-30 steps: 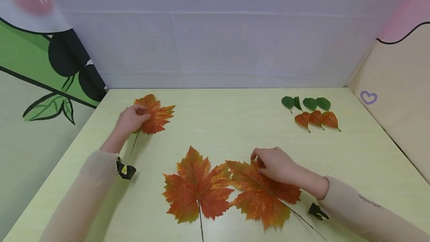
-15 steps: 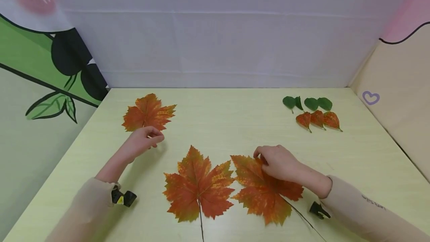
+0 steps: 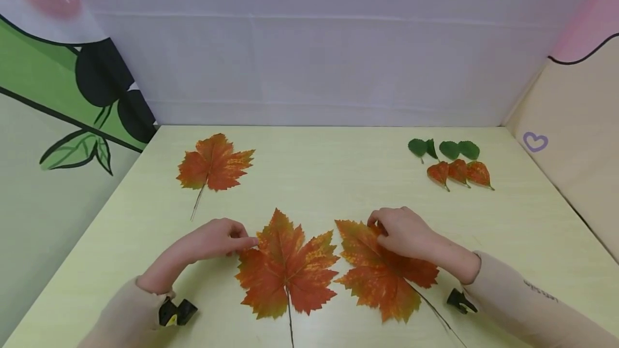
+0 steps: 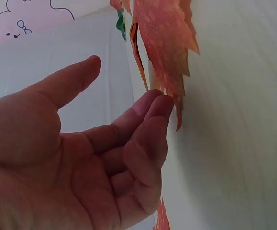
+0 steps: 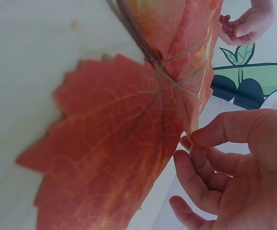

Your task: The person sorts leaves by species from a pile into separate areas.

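My left hand [image 3: 213,241] is at the left edge of the middle maple leaf [image 3: 285,267], an orange-red one with its dark stem toward me. In the left wrist view the fingertips [image 4: 161,101] meet the leaf's edge, while the thumb [image 4: 73,81] stands apart from them. My right hand [image 3: 406,236] pinches the upper edge of the right maple leaf [image 3: 377,278], whose stem slants down to the right. In the right wrist view, thumb and forefinger hold that leaf's edge [image 5: 124,120]; part of it is hidden under the hand in the head view.
Another maple leaf [image 3: 213,162] lies at the back left of the pale table [image 3: 329,171]. Small green leaves [image 3: 450,149] and small orange-red leaves [image 3: 458,171] lie in rows at the back right. Fabric walls [image 3: 329,69] stand around the table.
My left hand has left the back-left leaf and come toward me and right to the middle leaf. The right leaf has shifted slightly right with my right hand, apart from the middle one.
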`<move>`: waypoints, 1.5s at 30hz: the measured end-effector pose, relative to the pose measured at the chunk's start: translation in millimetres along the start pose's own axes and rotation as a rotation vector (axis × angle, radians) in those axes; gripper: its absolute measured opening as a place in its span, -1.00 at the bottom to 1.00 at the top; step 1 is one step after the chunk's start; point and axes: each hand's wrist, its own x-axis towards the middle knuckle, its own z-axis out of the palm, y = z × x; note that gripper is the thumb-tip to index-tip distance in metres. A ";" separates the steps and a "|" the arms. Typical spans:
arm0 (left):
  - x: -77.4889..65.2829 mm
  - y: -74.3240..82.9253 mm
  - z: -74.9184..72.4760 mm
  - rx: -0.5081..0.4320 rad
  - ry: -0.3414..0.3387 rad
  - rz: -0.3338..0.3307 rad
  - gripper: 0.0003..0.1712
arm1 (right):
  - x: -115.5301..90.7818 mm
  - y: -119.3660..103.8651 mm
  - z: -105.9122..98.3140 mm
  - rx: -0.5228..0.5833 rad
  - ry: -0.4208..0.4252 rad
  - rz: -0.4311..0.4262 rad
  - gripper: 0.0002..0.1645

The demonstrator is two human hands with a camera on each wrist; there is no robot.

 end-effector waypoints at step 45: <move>12.7 28.2 38.3 -0.091 -0.012 0.146 -0.74 | 4.3 2.8 1.0 -0.024 0.000 -0.054 -0.77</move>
